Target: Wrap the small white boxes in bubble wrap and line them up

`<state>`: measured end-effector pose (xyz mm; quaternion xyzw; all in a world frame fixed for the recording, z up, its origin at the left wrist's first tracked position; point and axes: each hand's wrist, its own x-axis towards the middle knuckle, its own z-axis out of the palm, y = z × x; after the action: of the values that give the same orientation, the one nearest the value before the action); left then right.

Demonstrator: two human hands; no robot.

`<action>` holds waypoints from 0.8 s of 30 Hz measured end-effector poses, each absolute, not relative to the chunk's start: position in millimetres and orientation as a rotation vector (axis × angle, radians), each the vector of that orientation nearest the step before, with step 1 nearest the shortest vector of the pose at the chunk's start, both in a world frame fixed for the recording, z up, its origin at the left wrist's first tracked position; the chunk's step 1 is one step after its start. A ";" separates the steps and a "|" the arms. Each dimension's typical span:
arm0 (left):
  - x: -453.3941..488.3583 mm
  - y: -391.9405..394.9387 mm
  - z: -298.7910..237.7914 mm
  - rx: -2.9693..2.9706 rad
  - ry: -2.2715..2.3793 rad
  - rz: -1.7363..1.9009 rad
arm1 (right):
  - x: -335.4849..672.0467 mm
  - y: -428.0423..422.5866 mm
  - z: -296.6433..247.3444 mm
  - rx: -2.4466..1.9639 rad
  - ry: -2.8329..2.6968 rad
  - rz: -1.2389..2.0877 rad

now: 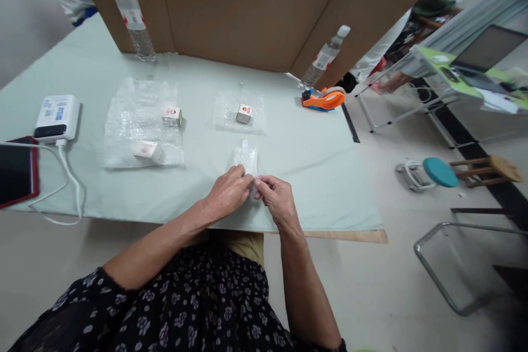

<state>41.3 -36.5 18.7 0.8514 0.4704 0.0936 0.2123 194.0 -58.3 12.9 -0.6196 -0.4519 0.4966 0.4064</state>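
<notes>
Remotely, I viewed a cloth-covered table, a cardboard screen standing toward its far side. My left hand, fingers curled closed, held a bubble-wrap packet near the front edge; my right hand pinched the packet's near end, thumb against forefinger. Beyond lay a small printed box.

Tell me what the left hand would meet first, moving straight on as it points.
Likely the right hand, just across from the left hand at the wrapped packet, though depth there is unclear.
</notes>
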 end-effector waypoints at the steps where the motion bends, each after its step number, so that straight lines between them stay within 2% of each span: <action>1: 41.1 -36.3 16.7 2.354 1.303 0.278 | 196.0 -59.2 16.1 -1.559 -1.182 1.281; 6: 38.3 -37.4 8.1 2.231 1.291 0.459 | 204.3 -57.4 24.0 -1.529 -1.553 1.296; 11: 34.0 -36.9 4.8 1.853 1.279 0.695 | 199.2 -54.7 24.7 -1.601 -2.095 0.824; 14: 37.5 -36.3 2.1 1.667 1.373 0.770 | 195.2 -57.0 25.2 -1.712 -2.238 0.655; 24: 42.9 -40.4 -16.5 1.799 1.322 0.856 | 213.6 -29.5 41.5 -1.526 -2.368 0.860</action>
<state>42.9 -40.4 -16.5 0.7002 0.5143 0.3330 0.3666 213.6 -29.5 41.5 -0.5155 -0.8002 0.2905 0.0978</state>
